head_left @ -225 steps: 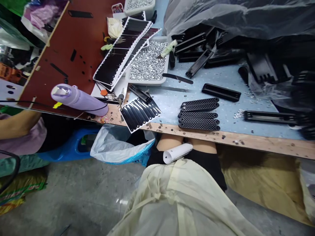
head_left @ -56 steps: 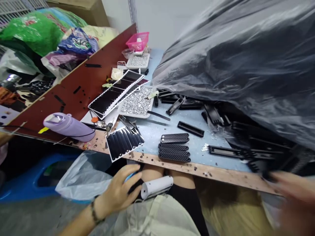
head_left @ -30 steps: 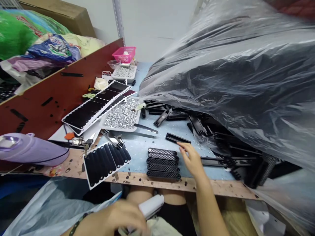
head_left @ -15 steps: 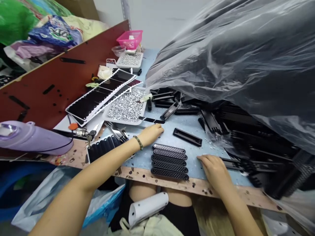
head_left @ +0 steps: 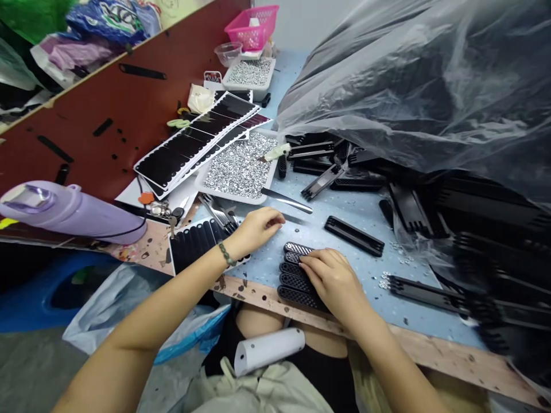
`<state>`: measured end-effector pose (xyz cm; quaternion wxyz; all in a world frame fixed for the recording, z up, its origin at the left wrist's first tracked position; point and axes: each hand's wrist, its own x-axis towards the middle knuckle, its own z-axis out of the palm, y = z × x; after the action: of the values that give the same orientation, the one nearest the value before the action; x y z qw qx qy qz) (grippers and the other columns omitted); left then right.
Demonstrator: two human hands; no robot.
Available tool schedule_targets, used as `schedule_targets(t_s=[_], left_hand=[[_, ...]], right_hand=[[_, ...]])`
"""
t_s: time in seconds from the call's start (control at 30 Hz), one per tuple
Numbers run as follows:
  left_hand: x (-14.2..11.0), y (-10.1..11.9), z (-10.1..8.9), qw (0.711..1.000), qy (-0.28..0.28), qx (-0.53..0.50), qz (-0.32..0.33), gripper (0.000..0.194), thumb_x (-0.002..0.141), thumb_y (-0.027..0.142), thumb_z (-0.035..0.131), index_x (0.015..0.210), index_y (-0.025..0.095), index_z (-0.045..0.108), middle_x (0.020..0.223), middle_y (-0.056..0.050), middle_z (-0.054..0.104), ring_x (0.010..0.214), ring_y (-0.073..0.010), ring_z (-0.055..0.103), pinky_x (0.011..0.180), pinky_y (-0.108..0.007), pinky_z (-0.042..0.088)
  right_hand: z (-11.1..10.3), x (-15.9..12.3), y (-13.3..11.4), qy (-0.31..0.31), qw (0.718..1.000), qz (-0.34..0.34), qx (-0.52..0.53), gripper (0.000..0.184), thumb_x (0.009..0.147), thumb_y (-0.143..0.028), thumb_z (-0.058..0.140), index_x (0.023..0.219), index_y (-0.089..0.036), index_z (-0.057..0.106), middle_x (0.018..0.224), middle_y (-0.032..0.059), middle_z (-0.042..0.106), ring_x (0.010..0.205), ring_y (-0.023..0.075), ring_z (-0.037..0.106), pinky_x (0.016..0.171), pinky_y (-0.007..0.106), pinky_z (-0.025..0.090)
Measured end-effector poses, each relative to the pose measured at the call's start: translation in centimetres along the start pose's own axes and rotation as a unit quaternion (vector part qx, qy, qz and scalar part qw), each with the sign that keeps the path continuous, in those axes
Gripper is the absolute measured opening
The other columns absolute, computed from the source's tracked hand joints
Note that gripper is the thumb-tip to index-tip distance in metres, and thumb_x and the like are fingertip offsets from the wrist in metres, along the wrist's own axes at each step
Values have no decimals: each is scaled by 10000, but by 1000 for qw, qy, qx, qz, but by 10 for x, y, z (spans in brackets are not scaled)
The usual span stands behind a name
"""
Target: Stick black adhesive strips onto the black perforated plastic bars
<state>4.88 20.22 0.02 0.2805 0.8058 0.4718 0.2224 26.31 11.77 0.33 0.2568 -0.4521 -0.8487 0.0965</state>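
Observation:
My left hand (head_left: 259, 230), with a beaded bracelet on the wrist, hovers over the blue table in front of a white tray (head_left: 202, 186) of small silvery metal pieces. Its thumb and fingers are bent close together; whatever they may pinch is too small to make out. A dark shiny strip (head_left: 287, 201) rests one end at the tray's rim, just beyond that hand. My right hand (head_left: 333, 278) lies over a row of black textured bars (head_left: 296, 281), covering their right ends. Its thumb and forefinger meet at the second bar, with something tiny and pale at the tips.
A slotted black holder (head_left: 353, 235) lies behind the right hand, and another (head_left: 424, 292) to its right. Plastic sheeting (head_left: 408, 97) covers a heap of black parts. Black sticker sheets (head_left: 193, 143) overlap the tray. A purple bottle (head_left: 77, 212) stands left.
My right hand has moved left from the bare table onto the bars. The left hand has drawn back slightly from the strip and its fingers have curled. The head view has shifted.

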Motion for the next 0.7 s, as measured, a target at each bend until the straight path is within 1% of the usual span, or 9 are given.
schedule_targets(t_s=[0.07,0.13,0.2,0.27,0.33,0.43,0.47,0.57,0.7], left_hand=[[-18,4,-5,1000,3,-23,-7,120,869,138,513,934,156,612,928,-36,602,865,-138,574,800,-293,491],[-36,11,-3,1000,-2,-28,-8,174,882,168,513,1029,167,605,1014,-55,577,942,-159,569,877,-339,487],[-51,19,5,999,4,-50,-14,268,891,203,516,1153,180,569,1119,-78,539,1045,-181,548,952,-367,470],[-60,25,17,994,8,-103,-27,355,892,217,519,1246,193,521,1197,-89,504,1100,-184,534,970,-354,477],[-64,28,29,985,5,-167,-48,414,889,193,511,1302,198,484,1239,-94,483,1069,-164,556,934,-320,508],[-64,29,39,968,11,-233,-87,434,874,144,501,1305,183,487,1217,-92,505,955,-131,595,873,-293,540],[-64,29,40,965,15,-242,-97,433,867,139,508,1297,180,497,1199,-88,519,939,-129,598,871,-294,541],[-64,29,41,964,25,-245,-103,425,858,136,519,1282,175,516,1183,-81,541,941,-132,599,892,-308,535],[-64,31,42,965,33,-241,-95,444,848,96,495,1285,173,512,1190,-84,548,956,-137,594,903,-315,531]], right_hand=[[7,5,-3,19,999,-6,-33,177,935,-189,490,962,-136,656,886,73,641,792,179,560,747,338,472],[12,9,-7,24,998,-8,-57,173,929,-182,499,961,-118,656,898,83,635,801,183,556,747,328,472],[14,13,-13,9,996,-14,-88,166,920,-159,498,913,-116,659,858,83,619,773,189,542,733,327,468],[15,18,-21,-18,991,-22,-131,164,892,-110,502,825,-120,651,780,77,586,718,193,515,725,338,461],[14,22,-30,-44,982,-31,-180,178,851,-52,499,758,-122,634,725,73,551,687,197,494,772,369,458],[12,27,-40,-61,969,-36,-237,182,797,-11,494,715,-121,614,703,78,536,687,207,501,862,421,443],[11,29,-42,-66,967,-33,-245,181,785,-7,495,701,-124,605,700,79,535,684,208,505,855,419,446],[12,34,-43,-90,964,-20,-251,191,756,4,502,648,-139,569,673,78,526,651,207,511,744,381,463],[17,40,-39,-112,962,-14,-249,183,745,9,485,663,-134,566,670,85,528,636,226,531,653,374,448]])
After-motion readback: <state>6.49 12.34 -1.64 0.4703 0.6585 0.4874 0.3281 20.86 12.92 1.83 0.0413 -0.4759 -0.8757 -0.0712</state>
